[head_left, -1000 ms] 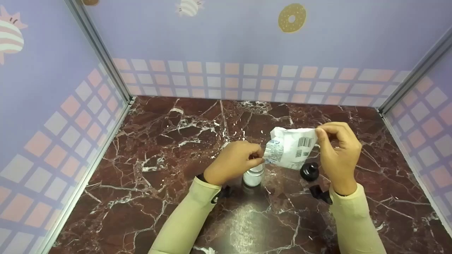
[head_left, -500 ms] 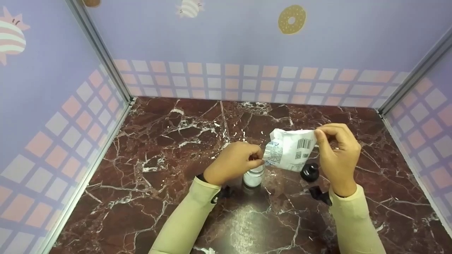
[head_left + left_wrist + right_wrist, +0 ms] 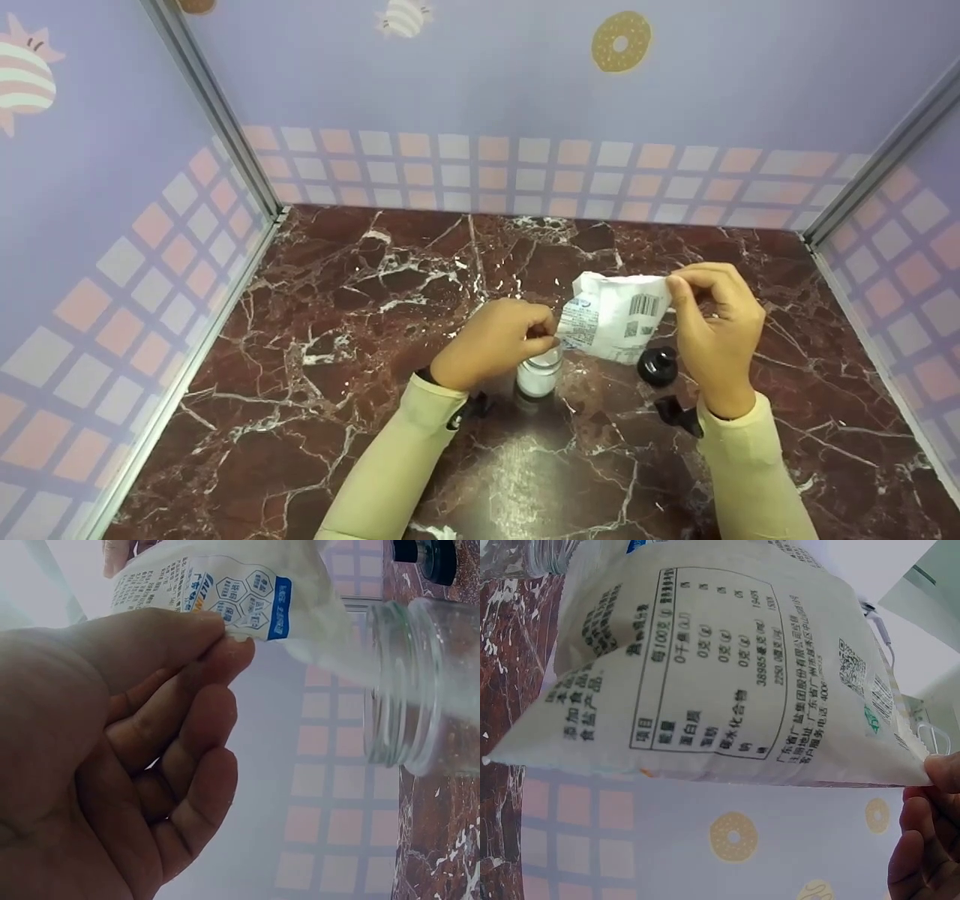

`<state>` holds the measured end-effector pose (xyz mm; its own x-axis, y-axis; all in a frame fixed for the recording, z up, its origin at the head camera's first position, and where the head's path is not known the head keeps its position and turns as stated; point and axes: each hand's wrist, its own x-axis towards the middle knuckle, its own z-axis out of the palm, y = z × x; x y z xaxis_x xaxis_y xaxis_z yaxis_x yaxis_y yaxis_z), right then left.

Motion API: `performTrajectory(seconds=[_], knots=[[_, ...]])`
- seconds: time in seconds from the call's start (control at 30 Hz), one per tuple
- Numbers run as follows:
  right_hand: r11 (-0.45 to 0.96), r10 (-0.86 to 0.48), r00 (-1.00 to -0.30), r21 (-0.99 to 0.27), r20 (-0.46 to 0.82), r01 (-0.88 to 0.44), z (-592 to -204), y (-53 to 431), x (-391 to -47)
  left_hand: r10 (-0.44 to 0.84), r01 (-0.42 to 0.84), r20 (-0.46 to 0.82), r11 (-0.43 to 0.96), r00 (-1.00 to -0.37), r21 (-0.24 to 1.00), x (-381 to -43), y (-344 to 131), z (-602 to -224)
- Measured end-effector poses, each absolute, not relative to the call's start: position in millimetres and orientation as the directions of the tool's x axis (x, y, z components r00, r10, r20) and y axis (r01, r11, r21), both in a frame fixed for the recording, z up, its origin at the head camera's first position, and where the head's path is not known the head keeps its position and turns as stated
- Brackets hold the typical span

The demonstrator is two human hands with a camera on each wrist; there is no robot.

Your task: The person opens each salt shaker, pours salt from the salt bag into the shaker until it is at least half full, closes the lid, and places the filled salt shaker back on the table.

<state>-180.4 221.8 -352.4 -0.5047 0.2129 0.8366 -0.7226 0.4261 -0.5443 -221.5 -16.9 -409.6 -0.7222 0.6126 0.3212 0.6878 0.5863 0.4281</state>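
A white printed salt bag (image 3: 615, 319) hangs tilted between both hands in the head view. My left hand (image 3: 491, 345) pinches its edge between thumb and index finger, the other fingers curled. At the opposite upper corner, my right hand (image 3: 720, 322) pinches the bag between thumb and fingertips. White salt (image 3: 334, 656) streams from the bag into the mouth of a clear glass jar (image 3: 431, 690) in the left wrist view. In the head view the jar stands below my left hand, which partly hides its mouth. White salt fills much of its visible body.
A black round lid with a knob (image 3: 658, 366) lies on the table right of the jar, just below the bag. White grains and crumbs are scattered on the dark red marbled table (image 3: 337, 450). Patterned walls (image 3: 487, 75) stand at the back and both sides.
Both hands stay nearly in place, still holding the bag, with only very slight shifts. The jar and black lid have not moved.
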Motion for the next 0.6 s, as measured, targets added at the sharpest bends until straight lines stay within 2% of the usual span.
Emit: performTrajectory(seconds=[0.6], knots=[[0.437,0.211,-0.504,-0.542,0.838,-0.718,-352.3,221.2,-180.4,0.620,0.680,0.296,0.590,-0.727,0.434,-222.3,-17.8,-408.7]])
